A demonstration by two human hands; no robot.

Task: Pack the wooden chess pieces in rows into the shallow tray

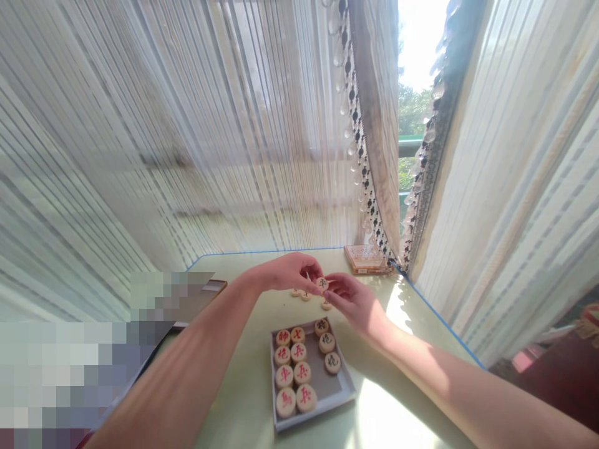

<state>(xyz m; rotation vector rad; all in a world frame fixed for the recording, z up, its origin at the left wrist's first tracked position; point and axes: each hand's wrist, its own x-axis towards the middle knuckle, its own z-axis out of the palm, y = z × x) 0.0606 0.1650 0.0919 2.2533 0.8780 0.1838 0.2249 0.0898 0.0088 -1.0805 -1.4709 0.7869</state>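
A round xiangqi piece (322, 284) with a dark character on its face is pinched between the fingertips of my left hand (297, 272) and my right hand (353, 300). Both hands are closed on it, above the table. Just below them, a few more pieces (306, 296) lie on the tabletop, partly hidden by my fingers. Nearer to me is a shallow grey box (317, 378). Its left side holds two columns of red-marked pieces (302, 373). Along its right side run three dark-marked pieces (326, 342).
The pale green table (248, 337) has a blue edge. A flat orange-brown box (367, 259) lies at the back right corner, by the curtain (374, 125). At the left, a dark-edged object (215, 287) is partly covered by a pixelated area.
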